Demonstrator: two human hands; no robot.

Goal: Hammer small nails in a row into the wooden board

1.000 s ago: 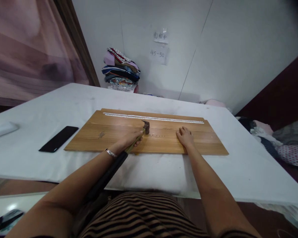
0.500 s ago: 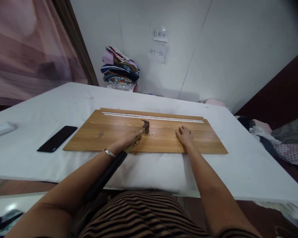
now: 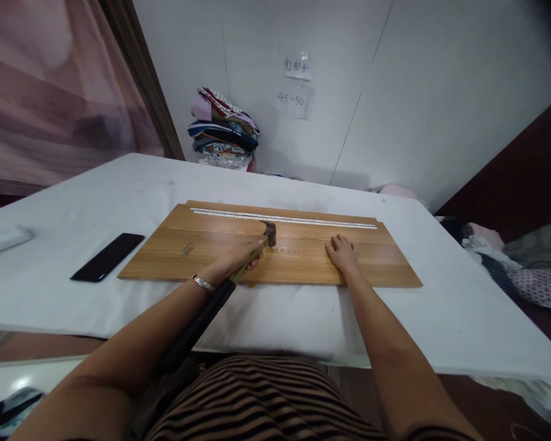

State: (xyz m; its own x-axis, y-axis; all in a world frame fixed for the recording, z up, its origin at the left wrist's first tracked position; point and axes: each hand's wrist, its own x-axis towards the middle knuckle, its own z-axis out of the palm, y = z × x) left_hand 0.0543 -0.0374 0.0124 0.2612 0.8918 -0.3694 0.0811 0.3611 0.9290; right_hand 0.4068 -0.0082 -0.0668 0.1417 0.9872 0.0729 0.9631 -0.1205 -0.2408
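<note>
My left hand [image 3: 247, 256] is wrapped round the neck of a claw hammer [image 3: 270, 233], close below its rusty head. The hammer's long black grip runs back under my left forearm. Its head is over the middle of a wooden board [image 3: 229, 233], beside a short row of small nails [image 3: 290, 250]. On the board's right half rests my right hand [image 3: 343, 253], fingers bent and a little apart, with nothing seen in it. A small pile of loose nails [image 3: 187, 249] lies on the board's left part. Two white measuring strips [image 3: 284, 219] run along the far side.
The board lies on a table with a white cloth [image 3: 275, 318]. A black phone [image 3: 107, 257] is left of the board, and a white object [image 3: 4, 240] sits farther left. Folded clothes [image 3: 223, 128] are stacked by the wall at the back. Paper notes [image 3: 295, 99] hang on the wall.
The view has shifted very slightly. The hammer head has barely moved, and both hands stay where they were.
</note>
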